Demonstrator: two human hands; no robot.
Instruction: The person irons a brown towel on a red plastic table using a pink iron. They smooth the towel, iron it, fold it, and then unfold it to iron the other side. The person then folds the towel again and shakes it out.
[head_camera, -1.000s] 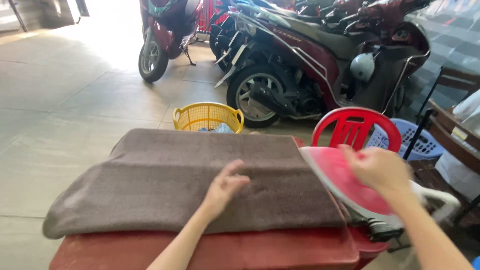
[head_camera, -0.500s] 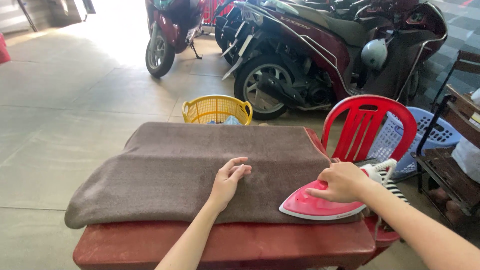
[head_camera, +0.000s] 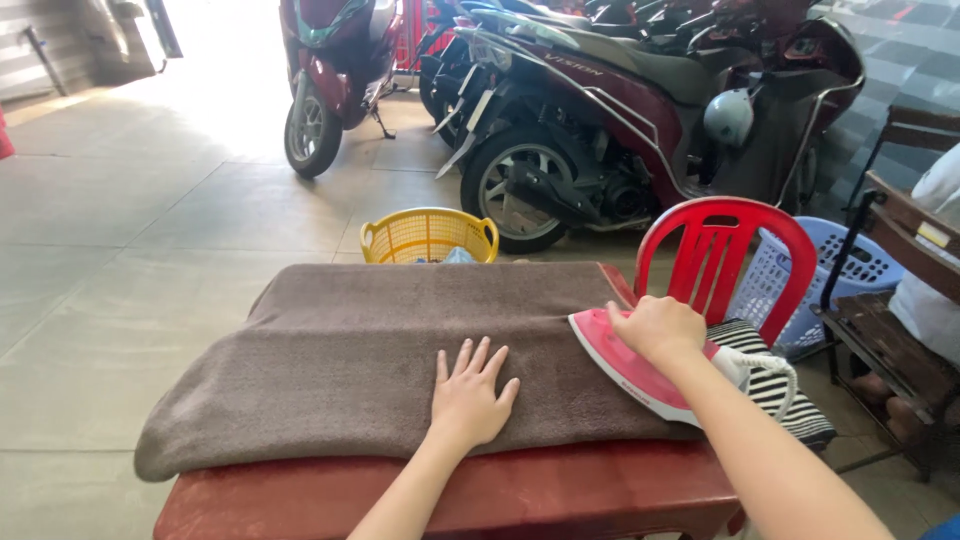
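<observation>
The left hand (head_camera: 468, 395) lies flat, fingers spread, pinning the brown towel (head_camera: 370, 360) on the red counter (head_camera: 480, 495). The right hand (head_camera: 660, 328) has its grip closed around the pink iron (head_camera: 625, 372), resting at the towel's right edge, mid-pressing; a steady leftward glide seems called for.

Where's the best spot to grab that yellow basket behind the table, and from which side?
Probably from above, by the rim. The yellow basket stands upright on the floor beyond the brown towel, with cutout handles at its left and right edges. Hooking the fingers through one handle looks surest; its near wall is hidden behind the table.
</observation>
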